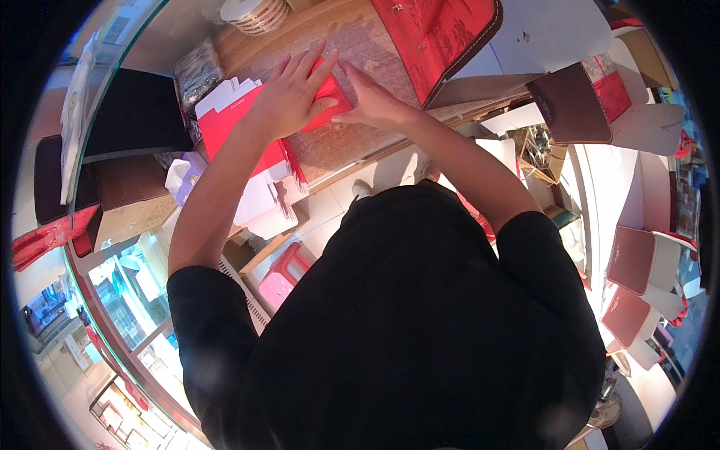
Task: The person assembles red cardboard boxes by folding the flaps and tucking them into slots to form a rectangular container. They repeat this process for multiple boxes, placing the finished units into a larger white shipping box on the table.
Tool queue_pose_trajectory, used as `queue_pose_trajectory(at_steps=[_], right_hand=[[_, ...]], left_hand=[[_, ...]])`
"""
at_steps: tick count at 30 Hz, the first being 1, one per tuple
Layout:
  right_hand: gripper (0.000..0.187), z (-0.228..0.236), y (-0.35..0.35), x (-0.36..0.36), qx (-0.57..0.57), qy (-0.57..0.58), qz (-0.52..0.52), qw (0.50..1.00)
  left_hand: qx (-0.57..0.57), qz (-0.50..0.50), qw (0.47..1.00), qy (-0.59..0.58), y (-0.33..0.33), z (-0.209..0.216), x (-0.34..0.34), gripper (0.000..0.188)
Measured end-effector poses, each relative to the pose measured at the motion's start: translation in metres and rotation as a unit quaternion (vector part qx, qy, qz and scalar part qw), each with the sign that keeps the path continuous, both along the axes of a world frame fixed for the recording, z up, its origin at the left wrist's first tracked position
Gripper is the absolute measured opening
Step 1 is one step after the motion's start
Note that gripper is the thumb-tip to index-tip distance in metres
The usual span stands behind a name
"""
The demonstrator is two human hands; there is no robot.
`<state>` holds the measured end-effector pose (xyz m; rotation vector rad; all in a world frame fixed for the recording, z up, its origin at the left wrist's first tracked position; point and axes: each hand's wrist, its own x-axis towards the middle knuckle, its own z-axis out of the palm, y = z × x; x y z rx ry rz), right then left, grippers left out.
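Note:
A small red card box lies on the wooden table. My left hand rests over its left side with the fingers stretched out and apart. On its right side, my right hand has its thumb and fingers spread, with the thumb touching or very close to the red card. Part of the box is hidden under the left hand. Beneath my left wrist is a pile of flat red and white card blanks, their white flaps sticking out at the far end.
Ribbon spools stand at the back, near a clear plastic bag. A large box with a red lining is at the far right. A cardboard box and a tissue pack are at the left; a pink stool stands below.

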<state>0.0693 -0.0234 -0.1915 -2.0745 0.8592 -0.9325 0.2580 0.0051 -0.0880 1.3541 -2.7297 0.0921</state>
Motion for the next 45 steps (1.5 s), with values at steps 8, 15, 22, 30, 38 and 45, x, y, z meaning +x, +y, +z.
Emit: queue_pose_trajectory(at_steps=[8,15,22,30,38,45], right_hand=[[0.09,0.007,-0.016,0.023,0.17,-0.105,0.107,0.974],[0.085,0.009,-0.014,0.02,0.191,-0.051,0.074,0.978],[0.093,0.004,-0.015,0.002,0.098,-0.022,0.033,0.994],[0.07,0.073,0.004,-0.004,-0.268,0.167,0.022,0.949],[0.054,0.069,-0.006,-0.008,-0.074,0.028,0.107,0.991],[0.076,0.149,0.006,-0.027,0.243,-0.131,0.099,0.956]], left_hand=[[-0.004,0.017,1.0,-0.012,0.007,0.003,-0.002,0.069],[-0.019,-0.001,0.998,0.058,0.005,-0.012,0.005,0.068],[-0.053,0.1,0.993,0.014,0.024,-0.005,0.026,0.07],[-0.045,0.084,0.995,0.03,0.022,-0.01,0.019,0.069],[-0.025,0.064,0.988,0.141,0.021,-0.007,0.021,0.063],[0.2,0.148,0.837,0.488,0.026,0.066,0.03,0.051]])
